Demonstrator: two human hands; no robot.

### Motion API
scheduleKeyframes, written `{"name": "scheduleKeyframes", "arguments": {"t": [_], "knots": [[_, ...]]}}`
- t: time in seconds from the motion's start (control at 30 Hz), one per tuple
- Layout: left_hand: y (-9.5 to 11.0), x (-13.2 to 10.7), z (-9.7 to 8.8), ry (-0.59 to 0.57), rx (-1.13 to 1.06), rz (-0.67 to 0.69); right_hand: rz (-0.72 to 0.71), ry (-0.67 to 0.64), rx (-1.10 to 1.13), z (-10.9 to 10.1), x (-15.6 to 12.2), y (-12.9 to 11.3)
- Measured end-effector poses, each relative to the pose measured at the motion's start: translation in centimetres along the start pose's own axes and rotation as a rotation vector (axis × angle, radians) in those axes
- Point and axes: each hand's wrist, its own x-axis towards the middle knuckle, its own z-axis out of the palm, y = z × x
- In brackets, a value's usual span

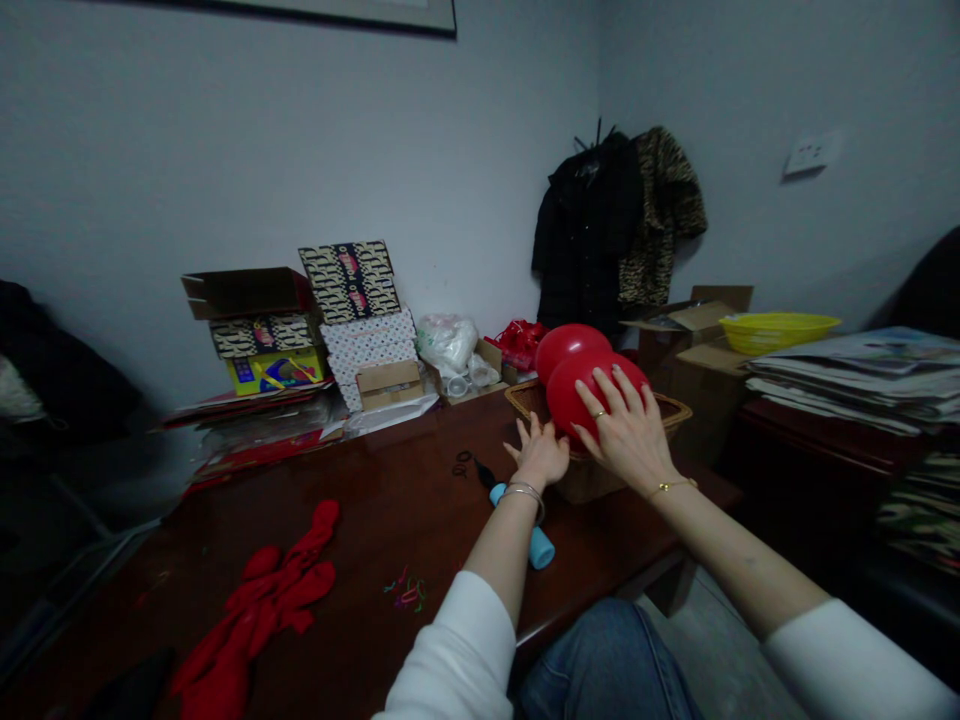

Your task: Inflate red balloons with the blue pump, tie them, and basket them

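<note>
Two inflated red balloons sit in a wicker basket at the right end of the table. My right hand lies with spread fingers on the nearer balloon; the other balloon is just behind it. My left hand has its fingers apart at the basket's near left edge, close to the nearer balloon; whether it touches is unclear. Under my left wrist lies a light blue hand pump with a black nozzle, partly hidden by my arm. Uninflated red balloons lie in a pile at the left.
Small coloured ties are scattered mid-table. Patterned boxes and a carton with plastic bags stand along the wall. To the right are a yellow basket on cartons and stacked papers. Coats hang in the corner.
</note>
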Motion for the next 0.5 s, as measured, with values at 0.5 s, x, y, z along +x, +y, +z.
{"name": "scheduleKeyframes", "arguments": {"t": [0.5], "knots": [[-1.1, -0.2, -1.0, 0.153, -0.03, 0.002, 0.004, 0.068, 0.048, -0.2, 0.2, -0.1]]}}
